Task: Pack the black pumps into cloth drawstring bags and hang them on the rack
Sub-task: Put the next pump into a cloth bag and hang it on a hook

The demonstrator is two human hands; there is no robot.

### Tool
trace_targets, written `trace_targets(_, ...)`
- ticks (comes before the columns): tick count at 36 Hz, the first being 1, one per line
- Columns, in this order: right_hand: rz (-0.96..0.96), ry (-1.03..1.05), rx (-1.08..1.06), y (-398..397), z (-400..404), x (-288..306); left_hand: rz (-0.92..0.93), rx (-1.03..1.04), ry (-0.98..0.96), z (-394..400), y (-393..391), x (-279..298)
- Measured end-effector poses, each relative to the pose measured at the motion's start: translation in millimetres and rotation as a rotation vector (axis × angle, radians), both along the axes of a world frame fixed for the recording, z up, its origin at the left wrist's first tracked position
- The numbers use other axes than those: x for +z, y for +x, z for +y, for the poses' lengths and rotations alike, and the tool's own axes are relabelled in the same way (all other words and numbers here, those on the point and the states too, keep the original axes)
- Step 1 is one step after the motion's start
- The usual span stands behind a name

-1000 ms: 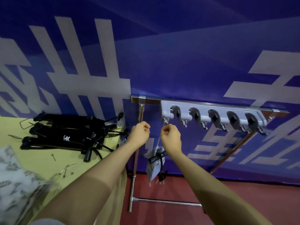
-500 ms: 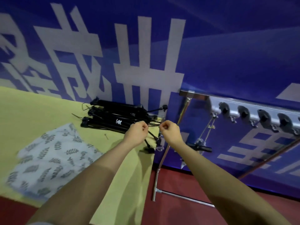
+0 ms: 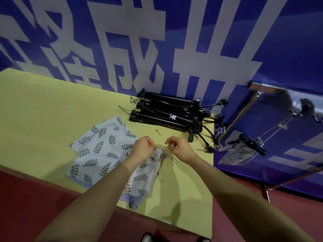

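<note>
Head view — both hands (image 3: 143,147) curled above bags (image 3: 104,151)

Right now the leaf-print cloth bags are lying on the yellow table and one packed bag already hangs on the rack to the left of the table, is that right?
Not quite. The rack stands to the right of the yellow table, not the left, as the head view shows. The rest holds: the leaf-print cloth bags lie on the table, and one packed bag hangs from the rack by its strings.
</note>
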State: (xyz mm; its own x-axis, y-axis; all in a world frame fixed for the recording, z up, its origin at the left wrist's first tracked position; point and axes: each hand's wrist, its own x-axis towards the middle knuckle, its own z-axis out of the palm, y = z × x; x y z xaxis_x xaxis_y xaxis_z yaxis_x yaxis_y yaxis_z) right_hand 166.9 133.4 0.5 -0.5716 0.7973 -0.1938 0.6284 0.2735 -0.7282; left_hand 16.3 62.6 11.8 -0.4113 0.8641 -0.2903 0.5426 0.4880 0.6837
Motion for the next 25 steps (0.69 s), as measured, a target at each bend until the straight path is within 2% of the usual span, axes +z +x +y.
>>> trace_targets(5,-0.219,0.07,0.194,-18.7,-15.7,-21.2,-0.008,-0.063,-0.062,-13.4,-9.6,-20.6)
trace_targets(9,-0.183,0.083,0.147,-25.6,-19.5,-32.9,0.004,-0.171,-0.119,-14.2,-8.3,-32.1)
trace_targets(14,-0.126,0.124,0.018,-30.1,-15.0,-39.2,0.234,-0.384,-0.225,-13.4,-4.1,-36.6)
trace_targets(21,0.168,0.019,-0.13,-41.4,-9.2,-18.5,0.458,-0.33,0.027,-11.4,-17.0,-16.3)
trace_targets(25,0.249,0.021,-0.174,-41.8,-1.2,-5.5,0.411,-0.389,0.14,-8.6,-27.0,14.2)
